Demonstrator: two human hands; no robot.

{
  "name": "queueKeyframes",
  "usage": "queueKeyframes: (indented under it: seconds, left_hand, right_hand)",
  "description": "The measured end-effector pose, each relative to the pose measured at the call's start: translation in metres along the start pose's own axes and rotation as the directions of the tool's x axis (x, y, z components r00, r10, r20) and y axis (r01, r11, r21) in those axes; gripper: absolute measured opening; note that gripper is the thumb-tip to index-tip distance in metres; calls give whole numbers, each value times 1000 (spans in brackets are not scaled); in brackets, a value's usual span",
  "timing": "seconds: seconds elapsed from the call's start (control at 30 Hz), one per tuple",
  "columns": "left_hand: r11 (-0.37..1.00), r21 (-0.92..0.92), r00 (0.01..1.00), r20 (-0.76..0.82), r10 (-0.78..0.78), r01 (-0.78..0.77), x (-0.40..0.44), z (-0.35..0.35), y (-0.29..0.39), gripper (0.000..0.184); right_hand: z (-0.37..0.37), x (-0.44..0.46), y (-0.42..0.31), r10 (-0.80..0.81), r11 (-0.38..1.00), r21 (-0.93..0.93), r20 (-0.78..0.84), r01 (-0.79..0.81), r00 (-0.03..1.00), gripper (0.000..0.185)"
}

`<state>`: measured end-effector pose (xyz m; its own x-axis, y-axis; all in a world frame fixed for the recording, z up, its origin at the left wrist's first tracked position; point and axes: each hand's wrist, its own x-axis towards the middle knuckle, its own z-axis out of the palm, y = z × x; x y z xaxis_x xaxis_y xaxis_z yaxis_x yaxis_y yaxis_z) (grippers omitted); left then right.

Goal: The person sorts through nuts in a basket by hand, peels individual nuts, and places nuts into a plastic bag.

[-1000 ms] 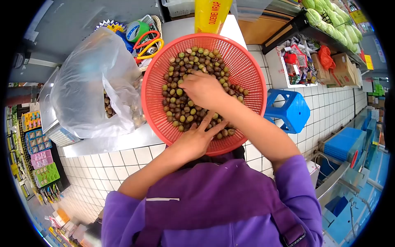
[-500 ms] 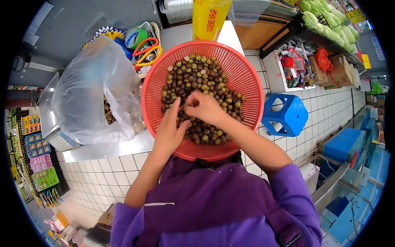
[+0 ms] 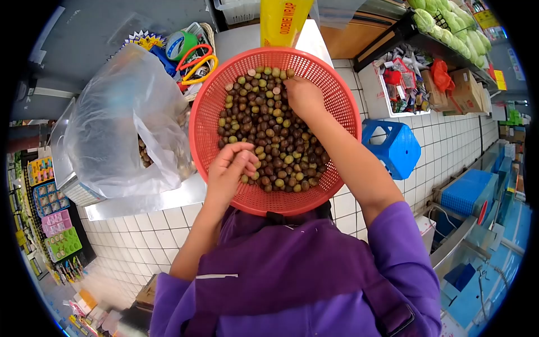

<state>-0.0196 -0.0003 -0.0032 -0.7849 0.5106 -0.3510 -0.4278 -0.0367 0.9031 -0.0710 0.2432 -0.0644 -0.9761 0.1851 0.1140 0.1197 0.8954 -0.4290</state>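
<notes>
A red plastic basket [image 3: 203, 106] with a perforated wall stands in front of me. In it lies a heap of small round fruits [image 3: 275, 132], some green and some dark brown. My right hand [image 3: 305, 96] is at the far right edge of the heap, fingers bent and closed against the fruits. Its fingertips are partly hidden, so what they pinch does not show. Over the near left part of the heap is my left hand [image 3: 229, 168], its fingers loosely curled and apart, with no fruit visible in it.
Left of the basket, a clear plastic bag [image 3: 112, 135] holds more brown fruits on a metal table [image 3: 151, 204]. Orange-handled scissors [image 3: 197, 66] and green tape [image 3: 181, 46] lie behind it. A yellow wrap roll [image 3: 283, 22] stands at the back, a blue stool [image 3: 396, 149] on the right.
My right hand has moved from the heap's middle to its far right edge. My left hand has come slightly down and its fingers have curled. The basket sits slightly higher in view.
</notes>
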Motion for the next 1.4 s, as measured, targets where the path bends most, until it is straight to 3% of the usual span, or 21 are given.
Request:
queueKeyframes:
  seconds: [0.07,0.2,0.33,0.43,0.5,0.53,0.57,0.63,0.67,0.7,0.73,0.77,0.87,0.97,1.0,1.07,1.2,1.27,1.3,1.37,1.4]
  left_hand:
    - [994,-108,998,-62,-30,23,-2,-3,3,21]
    - [963,-259,990,-96,-101,73,-2,-7,7,21]
    - [940,-314,991,5,-136,131,-2,-17,6,20]
    - [963,-230,990,22,-142,144,-2,-12,4,20]
    - [998,41,999,-12,-36,37,-1,-7,-7,18]
    - [927,366,995,-18,101,-87,4,-5,-9,16]
    - [927,365,995,-16,101,-88,8,-2,-8,16]
    - [546,754,928,247,278,-364,19,5,-4,15]
    - [456,798,916,303,262,-395,28,7,-9,18]
    - [455,798,916,301,266,-394,37,7,-16,18]
    - [303,851,900,372,226,-428,45,7,-22,21]
    - [143,876,883,436,175,-460,48,7,-25,25]
    - [49,879,880,469,78,-473,52,13,-22,25]
    - [-39,891,891,454,8,-453,57,16,-28,23]
    - [-41,890,891,455,6,-454,58,17,-28,23]
    - [-79,890,894,447,-35,-448,63,19,-26,22]
    - [-100,893,898,437,-43,-439,68,15,-19,26]
    - [49,880,880,469,72,-473,65,10,-18,30]
    - [48,878,878,473,67,-476,60,12,-13,30]
    - [506,807,944,325,51,-305,41,21,8,33]
    - [662,704,961,258,99,-257,27,26,16,30]
  right_hand:
    - [6,5,-1,-54,967,-240,116,81,992,10]
    - [3,5,-2,-66,920,-356,276,166,959,15]
    - [1,-2,7,11,946,-313,310,91,951,19]
    - [-16,-13,8,96,980,-197,303,-36,948,24]
    - [-33,-21,6,120,990,-114,331,-86,936,30]
    - [-41,-27,2,111,993,-77,297,-92,948,29]
    - [-47,-33,-1,112,993,-79,297,-92,948,29]
    - [-56,-44,-6,29,988,141,246,-65,969,25]
    - [-58,-50,-9,25,988,141,247,-62,969,25]
    - [-61,-55,-13,49,945,296,294,-140,955,23]
    - [-62,-62,-16,64,871,438,345,-221,936,21]
    - [-63,-70,-20,62,872,438,344,-219,937,21]
    - [-62,-91,-24,79,642,679,404,-356,911,20]
    - [-64,-105,-28,82,633,695,377,-340,923,26]
    - [-65,-109,-28,46,703,663,319,-257,947,29]
    - [-72,-114,-34,77,677,671,344,-302,936,26]
    - [-68,-124,-40,154,624,686,361,-374,920,23]
    - [-66,-129,-41,189,629,676,346,-383,919,23]
    - [-64,-131,-41,191,625,697,301,-352,934,24]
    - [-64,-134,-44,197,620,717,249,-317,948,24]
    - [-68,-135,-49,200,579,762,212,-290,957,25]
